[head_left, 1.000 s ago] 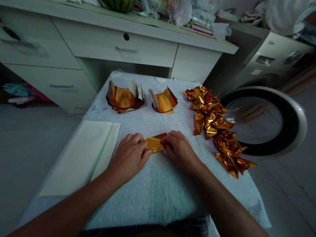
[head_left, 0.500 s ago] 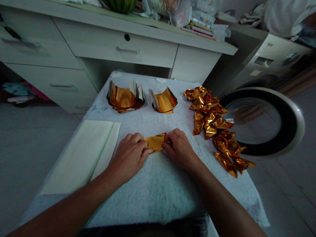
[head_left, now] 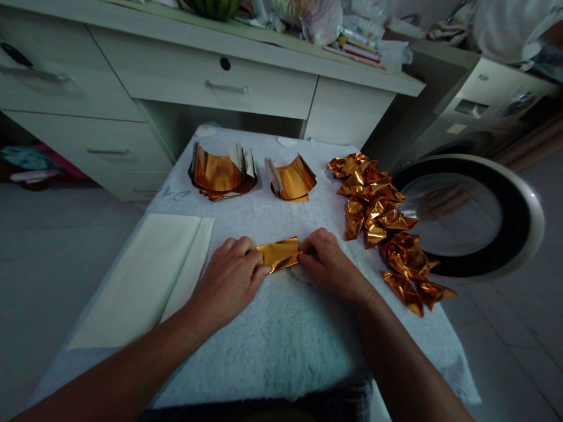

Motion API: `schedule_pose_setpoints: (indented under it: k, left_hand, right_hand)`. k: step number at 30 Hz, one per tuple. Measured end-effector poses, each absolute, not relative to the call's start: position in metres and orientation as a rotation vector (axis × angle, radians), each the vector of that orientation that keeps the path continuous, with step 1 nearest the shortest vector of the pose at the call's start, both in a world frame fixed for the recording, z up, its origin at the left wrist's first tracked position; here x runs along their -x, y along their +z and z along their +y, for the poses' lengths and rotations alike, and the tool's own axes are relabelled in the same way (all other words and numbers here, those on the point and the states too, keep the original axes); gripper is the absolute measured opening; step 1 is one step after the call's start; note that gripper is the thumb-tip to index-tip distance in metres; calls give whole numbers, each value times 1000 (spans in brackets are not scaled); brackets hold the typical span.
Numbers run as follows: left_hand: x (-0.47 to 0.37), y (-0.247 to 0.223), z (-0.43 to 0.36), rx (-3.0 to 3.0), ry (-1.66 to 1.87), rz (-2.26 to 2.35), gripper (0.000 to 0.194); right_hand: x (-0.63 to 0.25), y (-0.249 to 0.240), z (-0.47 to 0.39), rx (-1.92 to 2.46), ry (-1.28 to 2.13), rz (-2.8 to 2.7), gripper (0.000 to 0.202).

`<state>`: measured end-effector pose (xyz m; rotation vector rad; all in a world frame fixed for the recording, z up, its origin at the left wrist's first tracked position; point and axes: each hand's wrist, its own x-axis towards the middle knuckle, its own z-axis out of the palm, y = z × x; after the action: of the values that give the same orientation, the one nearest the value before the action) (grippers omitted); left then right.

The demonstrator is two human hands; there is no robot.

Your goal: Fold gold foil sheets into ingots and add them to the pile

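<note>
A folded strip of gold foil paper [head_left: 280, 254] lies between my hands on the cloth-covered table [head_left: 281, 340]. My left hand [head_left: 235, 275] is closed on its left end, thumb along the lower edge. At the right end, the fingers of my right hand [head_left: 328, 261] pinch the paper's edge. Beyond my hands stand two curved stacks of gold foil sheets, a larger stack [head_left: 217, 173] and a smaller stack [head_left: 294, 179]. A row of folded gold foil pieces [head_left: 376, 220] runs down the table's right side.
Pale folded paper [head_left: 141, 275] lies at the table's left. A white desk with drawers [head_left: 229, 88] stands behind, holding a watermelon [head_left: 215, 7] and plastic bags [head_left: 323, 23]. On the right, a washing machine's round door [head_left: 521, 217] hangs open beside the table edge.
My right hand has shifted slightly right, from over the strip's right part to its very end, so more gold shows. My left hand keeps its hold in the same place.
</note>
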<state>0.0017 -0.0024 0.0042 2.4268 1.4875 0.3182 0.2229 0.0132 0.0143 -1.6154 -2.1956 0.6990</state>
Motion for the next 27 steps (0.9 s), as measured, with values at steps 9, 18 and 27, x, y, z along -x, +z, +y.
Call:
schedule_pose_setpoints:
  k: [9,18,27]
  left_hand:
    - [-2,2,-2,-2434,346,1486,21]
    - [-1,3,-2,-2458,321,1481,22]
    - [0,2,-3,-2513,335,1483,18]
  right_hand:
    - [-220,18,12,1660,733,-2229,4]
    - [-212,12,12,1731,598,-2277,15]
    - [-211,8,12,1747,531,-2227,12]
